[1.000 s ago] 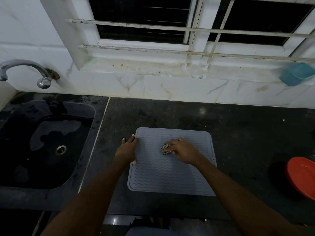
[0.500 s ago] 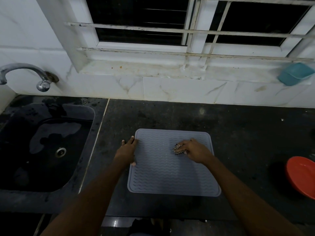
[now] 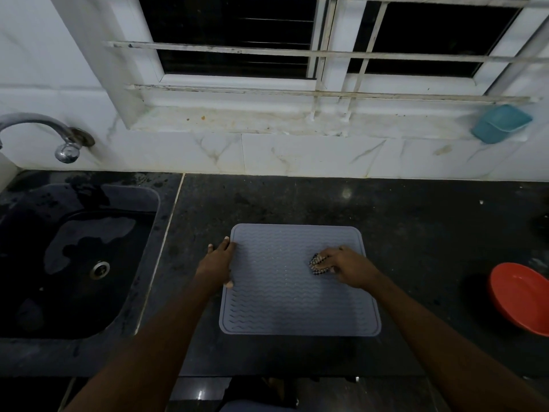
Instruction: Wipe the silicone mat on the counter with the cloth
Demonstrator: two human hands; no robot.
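Note:
A grey silicone mat with a wavy ribbed pattern lies flat on the dark counter. My right hand rests on the mat's upper right area, closed on a small black-and-white checked cloth that is bunched under the fingers and pressed against the mat. My left hand lies over the mat's left edge, fingers spread flat, with the thumb on the mat surface. Most of the cloth is hidden under my right hand.
A dark wet sink with a drain sits left of the counter, a metal tap above it. A red bowl stands at the right edge. A teal holder hangs on the tiled wall below the barred window.
My right hand has slid the cloth rightward across the mat, from near its middle to its right side. My left hand has stayed on the left edge.

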